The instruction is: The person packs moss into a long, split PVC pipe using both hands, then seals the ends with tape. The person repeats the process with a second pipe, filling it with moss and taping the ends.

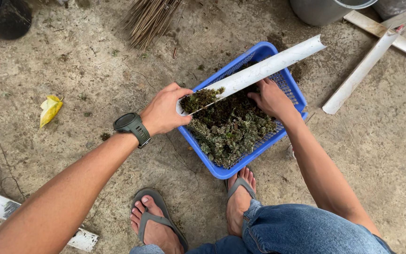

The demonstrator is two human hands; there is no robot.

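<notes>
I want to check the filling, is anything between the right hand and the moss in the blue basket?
Nothing visible. The right hand already rests on the moss inside the blue basket, just under the white half-pipe, whose near end the left hand grips.

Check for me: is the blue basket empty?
No, the blue basket holds a heap of dark green moss under the white half-pipe.

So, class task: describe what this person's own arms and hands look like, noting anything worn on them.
Both arms are bare to the picture's edge, with no sleeves in view and no gloves. The left hand has a dark grey-green sports watch with a round black face on its wrist. The right hand wears nothing: no watch, ring or band shows.
</notes>
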